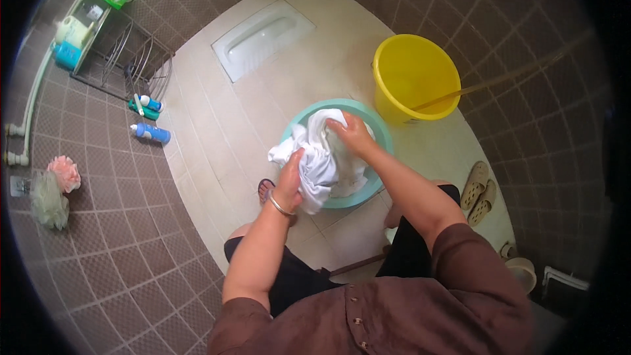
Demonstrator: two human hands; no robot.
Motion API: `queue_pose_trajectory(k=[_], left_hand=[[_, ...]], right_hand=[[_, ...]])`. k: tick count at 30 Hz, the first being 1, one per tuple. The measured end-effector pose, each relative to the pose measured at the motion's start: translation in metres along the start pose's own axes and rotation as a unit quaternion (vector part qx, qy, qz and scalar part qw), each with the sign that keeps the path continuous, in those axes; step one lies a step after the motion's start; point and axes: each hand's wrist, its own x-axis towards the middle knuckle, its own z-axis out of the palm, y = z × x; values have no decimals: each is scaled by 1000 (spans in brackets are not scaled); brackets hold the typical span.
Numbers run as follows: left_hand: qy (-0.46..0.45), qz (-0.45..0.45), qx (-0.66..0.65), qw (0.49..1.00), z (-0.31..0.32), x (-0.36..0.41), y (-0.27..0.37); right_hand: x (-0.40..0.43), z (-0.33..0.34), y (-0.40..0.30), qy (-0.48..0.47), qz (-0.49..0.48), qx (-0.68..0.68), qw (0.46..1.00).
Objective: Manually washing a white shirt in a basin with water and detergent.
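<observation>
A bunched white cloth [318, 167], which looks like a garment, is held between my hands over a light teal plastic basin [377, 172]. My left hand [289, 177], with a silver bangle at the wrist, grips the lower left part of the cloth. Its fingers are partly hidden under the folds. My right hand [352, 133] pinches the upper edge, thumb on top, above the basin's far right side. Part of the cloth hangs past the basin's near left rim. More white fabric lies low inside the basin, and I cannot tell whether it is the same piece.
Beyond the basin at right stands a yellow bucket [409, 69] with a long stick [503, 79] leaning out. A squat toilet [261, 39] is set in the floor ahead. Bottles, including a blue bottle [153, 133], line the left wall. Beige clogs [478, 192] lie at right.
</observation>
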Motion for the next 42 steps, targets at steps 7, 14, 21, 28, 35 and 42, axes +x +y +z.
queue_pose_trajectory(k=[7, 14, 21, 28, 35, 42], left_hand=[[84, -148, 865, 472, 26, -20, 44], [-37, 307, 792, 526, 39, -7, 51], [-45, 87, 512, 853, 53, -21, 55], [-23, 162, 88, 983, 37, -13, 67], [59, 19, -62, 996, 30, 32, 9], [44, 23, -51, 997, 25, 51, -27]], right_hand=[[-10, -29, -38, -248, -41, -2, 968], [-14, -23, -72, -343, -95, 23, 934], [-2, -50, -3, -227, -110, -345, 904], [-5, -61, -6, -134, 180, 273, 936], [-15, 4, -46, -49, -104, 202, 973], [5, 10, -19, -33, -87, -111, 989]])
